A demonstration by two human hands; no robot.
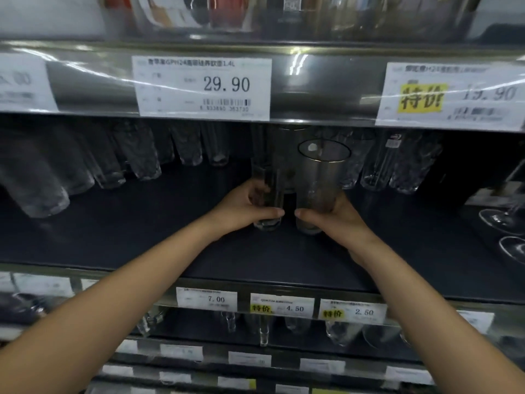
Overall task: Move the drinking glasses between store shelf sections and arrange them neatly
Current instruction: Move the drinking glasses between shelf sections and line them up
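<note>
Setting: a retail shop, housewares aisle. Metal display shelving runs in tiers, each shelf edge [312, 89] fitted with a clear plastic strip holding printed price tags. One price tag [203, 86] reads 29.90 and carries a barcode. A second tag [451, 93] bears a yellow special-offer mark and 19.90. Lower tags read 7.00 [206, 299], 4.50 [282, 306] and 2.50 [353, 310]. The dark middle shelf [142, 243] holds rows of identical drinking glasses [136, 155], stocked in groups by type. Stemmed glasses [502, 217] stand at the right. More glassware [338, 332] fills the shelf below, and boxed goods [199, 9] sit on the tier above.
</note>
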